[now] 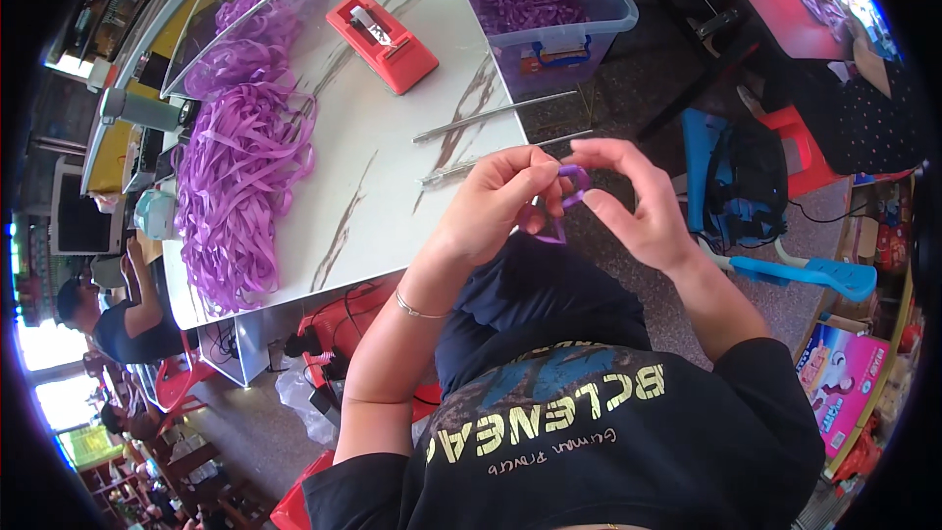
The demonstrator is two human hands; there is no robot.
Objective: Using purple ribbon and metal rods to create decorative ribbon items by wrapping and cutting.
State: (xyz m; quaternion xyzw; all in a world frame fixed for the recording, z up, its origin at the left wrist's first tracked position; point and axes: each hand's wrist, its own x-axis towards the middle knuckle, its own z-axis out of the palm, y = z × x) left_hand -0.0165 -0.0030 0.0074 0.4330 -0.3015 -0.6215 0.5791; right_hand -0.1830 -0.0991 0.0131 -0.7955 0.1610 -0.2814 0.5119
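A narrow purple ribbon (pixel 575 175) forms a small loop between my two hands, in front of the table's right edge. My left hand (pixel 498 198) pinches it between thumb and fingers, and a strand hangs below those fingers. My right hand (pixel 640 204) curves around the loop's right side, thumb and index finger apart, with the thumb tip close to the ribbon. Whether the thumb touches it I cannot tell. Left of my hands, a large heap of purple ribbon (pixel 235 177) lies on the white marbled table (pixel 339 206). Thin metal rods (pixel 481 120) stick out past the table's right edge.
A red tape dispenser-like device (pixel 392 54) stands on the table. A clear bin (pixel 613 15) of short purple pieces is beyond the right edge. Right of me are a blue chair (pixel 699 167) with a black bag (pixel 746 182) and a seated person. Another person (pixel 128 319) sits at the left.
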